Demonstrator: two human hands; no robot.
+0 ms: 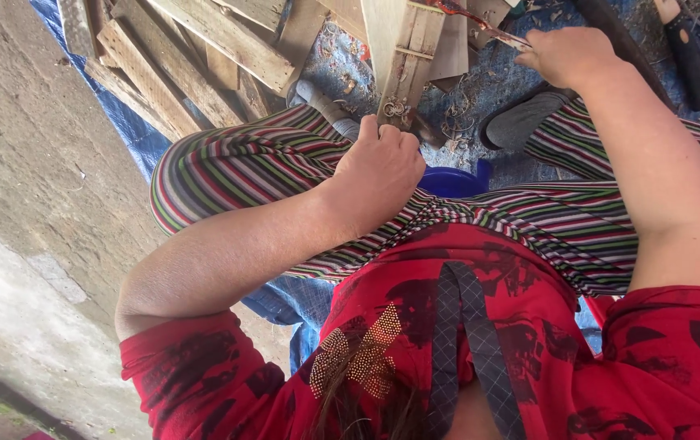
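A person in a red top and striped trousers sits on a blue tarp [329, 61], seen from above. The landmark is a pale wooden plank [403, 57] standing on end between the knees.

The left hand [378, 167] is at the plank's near, lower end, its grip clamped tight around a dark tool handle pressed against the wood; the tool's working end is hidden behind the fist. Curled shavings [394, 106] cling to the plank just above that hand, and more lie on the tarp to the right of the plank.

The right hand [566, 55] is up and to the right of the plank, grip closed on a thin red-brown rod [480, 23] that runs back toward the plank's top.

Left of the plank lies a heap of rough boards [203, 49]. Far to the right of it rest black and orange tool handles [692, 49].

The step appears to be shaving or carving the plank's lower end. The next stroke likely needs the plank held steady and firm, controlled pressure, with the cut kept away from the legs.
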